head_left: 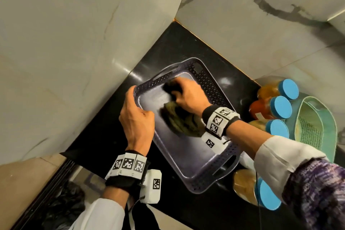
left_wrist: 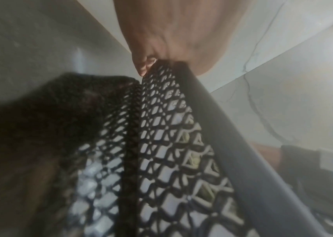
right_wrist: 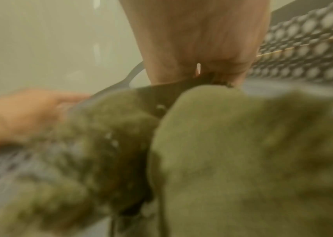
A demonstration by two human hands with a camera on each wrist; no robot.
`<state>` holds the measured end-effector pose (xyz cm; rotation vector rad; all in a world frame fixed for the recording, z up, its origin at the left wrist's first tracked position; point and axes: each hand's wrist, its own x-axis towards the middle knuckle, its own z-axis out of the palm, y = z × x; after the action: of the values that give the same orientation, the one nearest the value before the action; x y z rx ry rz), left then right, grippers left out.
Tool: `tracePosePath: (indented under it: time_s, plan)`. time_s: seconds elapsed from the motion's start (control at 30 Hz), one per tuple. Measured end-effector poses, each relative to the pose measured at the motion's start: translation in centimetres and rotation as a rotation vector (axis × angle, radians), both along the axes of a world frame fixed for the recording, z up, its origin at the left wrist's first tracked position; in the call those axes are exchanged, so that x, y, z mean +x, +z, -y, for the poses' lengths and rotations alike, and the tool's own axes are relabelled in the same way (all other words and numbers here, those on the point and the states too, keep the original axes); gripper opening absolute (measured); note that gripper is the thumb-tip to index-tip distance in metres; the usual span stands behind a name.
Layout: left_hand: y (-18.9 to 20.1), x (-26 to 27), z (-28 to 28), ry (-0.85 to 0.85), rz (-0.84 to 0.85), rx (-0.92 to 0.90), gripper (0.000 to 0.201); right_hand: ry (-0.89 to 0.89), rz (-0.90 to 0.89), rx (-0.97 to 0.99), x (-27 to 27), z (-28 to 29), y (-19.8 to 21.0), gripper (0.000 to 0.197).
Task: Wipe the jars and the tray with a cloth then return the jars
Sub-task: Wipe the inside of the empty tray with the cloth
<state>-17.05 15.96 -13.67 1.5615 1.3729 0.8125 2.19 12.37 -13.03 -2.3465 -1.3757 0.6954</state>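
Note:
A grey-purple tray point(head_left: 188, 162) with perforated walls lies on the black counter. My left hand point(head_left: 137, 115) grips its left rim point(left_wrist: 200, 99), fingers curled over the wall. My right hand point(head_left: 184, 93) grips an olive-green cloth point(head_left: 179, 119) and presses it on the tray floor near the far end; the cloth point(right_wrist: 242, 160) fills the right wrist view. Several jars with blue lids stand right of the tray: an amber one point(head_left: 288, 89), a red one point(head_left: 280, 107), another point(head_left: 277, 128), and one point(head_left: 267, 195) at the near corner.
A green perforated basket point(head_left: 315, 127) leans beside the jars at the right. Marble walls point(head_left: 74, 43) close in the counter on the left and behind. The counter's front edge runs at lower left, with a dark bag point(head_left: 65, 209) on the floor below.

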Motion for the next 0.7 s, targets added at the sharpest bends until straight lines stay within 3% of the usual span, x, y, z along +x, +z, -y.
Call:
tracePosePath:
  time_s: [0.1,0.27,0.6,0.7]
  plan:
    - [-0.2,-0.2,0.0,-0.035,-0.031,-0.011,0.071,-0.240,0.118,-0.048,2.6,0.2,-0.1,0.027]
    - [-0.5,-0.4,-0.2,-0.057,-0.022,-0.006,0.074,-0.308,0.036,-0.029,2.6,-0.5,-0.5,0.027]
    - [0.7,-0.2,-0.2,-0.013,0.018,-0.006,0.067,0.311,-0.070,0.053,-4.8,-2.7,-1.5,0.031]
    - [0.3,-0.3,-1.1,-0.098,0.006,-0.006,0.073,0.404,-0.071,0.103,-5.9,-2.5,-1.8,0.024]
